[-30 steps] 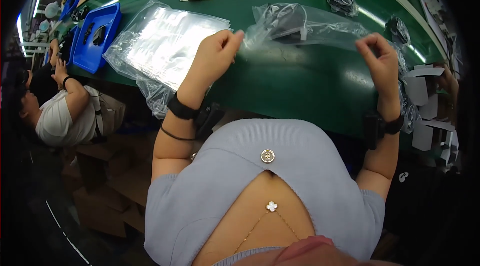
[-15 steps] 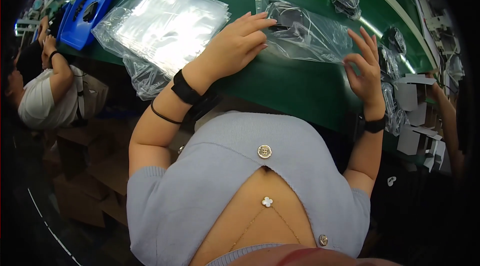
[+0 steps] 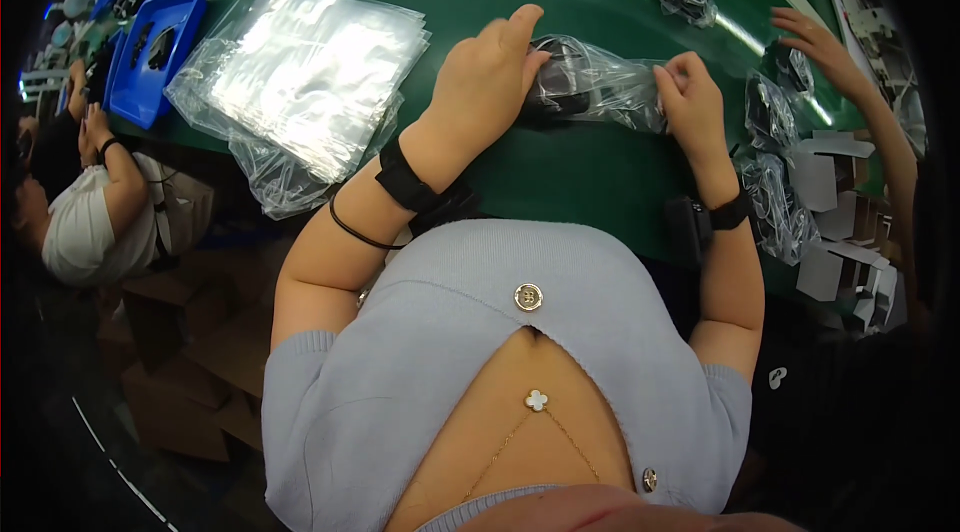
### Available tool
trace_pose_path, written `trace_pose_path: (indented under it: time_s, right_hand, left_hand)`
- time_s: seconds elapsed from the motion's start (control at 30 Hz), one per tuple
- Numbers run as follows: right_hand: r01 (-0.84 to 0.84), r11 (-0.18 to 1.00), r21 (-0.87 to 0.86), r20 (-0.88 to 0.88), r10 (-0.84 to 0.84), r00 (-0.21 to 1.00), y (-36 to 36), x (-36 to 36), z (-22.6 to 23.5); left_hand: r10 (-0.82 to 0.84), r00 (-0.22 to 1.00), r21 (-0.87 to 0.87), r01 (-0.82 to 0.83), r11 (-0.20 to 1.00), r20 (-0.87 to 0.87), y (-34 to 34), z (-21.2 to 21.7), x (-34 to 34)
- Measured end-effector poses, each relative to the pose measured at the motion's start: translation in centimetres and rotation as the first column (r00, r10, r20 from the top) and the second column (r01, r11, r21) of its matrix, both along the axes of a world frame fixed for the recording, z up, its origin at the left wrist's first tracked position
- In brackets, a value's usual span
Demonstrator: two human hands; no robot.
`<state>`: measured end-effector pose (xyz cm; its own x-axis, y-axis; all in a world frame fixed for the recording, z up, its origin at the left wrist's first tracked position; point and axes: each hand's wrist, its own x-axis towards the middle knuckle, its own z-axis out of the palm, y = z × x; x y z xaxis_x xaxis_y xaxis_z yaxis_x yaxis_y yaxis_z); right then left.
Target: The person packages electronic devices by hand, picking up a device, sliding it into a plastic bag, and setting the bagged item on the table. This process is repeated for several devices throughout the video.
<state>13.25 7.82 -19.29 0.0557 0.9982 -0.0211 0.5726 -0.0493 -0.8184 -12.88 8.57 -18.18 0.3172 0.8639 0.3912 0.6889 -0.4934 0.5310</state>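
Bagged black device (image 3: 562, 87) lies between our hands, inward of the bench's (image 3: 590, 177) near edge, long axis running hand to hand. Our left hand (image 3: 487, 72), nearer, touches its left end; can't tell grip. Our right hand (image 3: 692, 100) pinches the clear bag's (image 3: 628, 92) right end. Bag stack (image 3: 320, 72) leftward. No readable brands, labels.

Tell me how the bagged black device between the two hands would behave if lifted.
The clear bag is probably floppy and somewhat slippery, being thin, wrinkled and glossy. The black device looks rigid, keeping a blocky shape under the film. Lifted by the end near the right hand, it would likely droop, since the dark bulk sits at the other end.
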Motion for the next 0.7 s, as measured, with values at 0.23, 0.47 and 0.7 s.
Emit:
trace_pose_path:
  time_s: [0.23,0.47,0.7]
  right_hand:
    - [-0.085,0.987,0.138,0.417,0.02,0.908,1.5,0.0,0.1]
    - [-0.136,0.987,-0.09,-0.049,0.132,0.99,2.9,0.8,2.7]
    - [-0.308,0.936,0.169,-0.656,0.34,0.674,2.7,-6.7,1.4]
  left_hand:
    - [-0.141,0.987,-0.036,0.139,0.99,-0.077,2.8,-0.1,-0.1]
    - [-0.374,0.925,-0.629,0.253,0.735,-0.065,2.8,2.8,-1.2]
    - [-0.586,0.791,0.125,0.573,0.81,0.174,1.0,4.7,-0.3]
